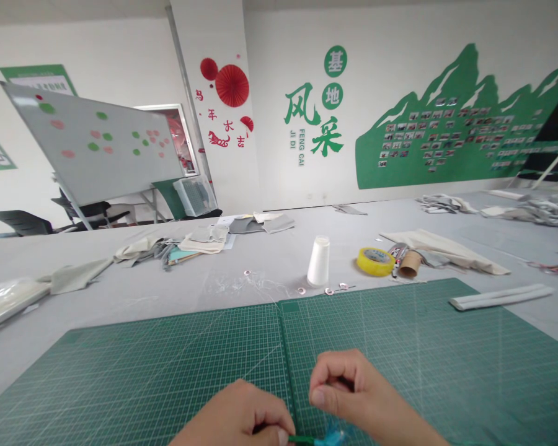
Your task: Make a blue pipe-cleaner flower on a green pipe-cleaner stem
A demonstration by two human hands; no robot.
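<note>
My left hand [242, 415] is closed at the bottom edge, its thumb and fingers pinching a thin green and blue object [304, 440]. Most of that object is cut off by the frame, so its kind does not show. To the right and slightly higher, my right hand [348, 384] is curled in a pinch above the cutting mat. Whatever its fingertips hold, if anything, is too small to make out. Two green gridded cutting mats [167, 353] lie side by side beneath my hands.
Beyond the mats stands a white cone of thread [318, 263], with small bobbins [329, 291] near its base. Yellow tape [376, 261], a cardboard tube [410, 264] and a pale rolled strip [502, 297] lie to the right. Fabric scraps [204, 238] are spread across the grey table.
</note>
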